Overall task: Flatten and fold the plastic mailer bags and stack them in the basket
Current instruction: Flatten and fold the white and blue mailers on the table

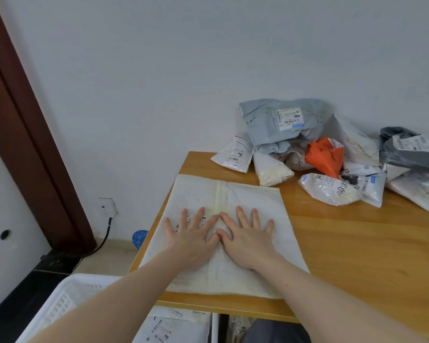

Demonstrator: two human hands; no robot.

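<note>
Your left hand (pixel 192 237) and right hand (pixel 245 237) press flat, fingers spread, gripping nothing, on the white mailer (pixel 245 201) at the table (pixel 344 256) corner above the basket (pixel 67 300). Its left edge overhangs; slick plastic could slide off.

A flat mailer (pixel 223 233) lies on the table (pixel 344 243); a bag pile (pixel 320 154) sits behind-right; a basket (pixel 60 300) stands front-left, below.

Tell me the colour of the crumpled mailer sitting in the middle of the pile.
Bright orange mailer, with faint dark lettering; it shows in the head view.
</note>
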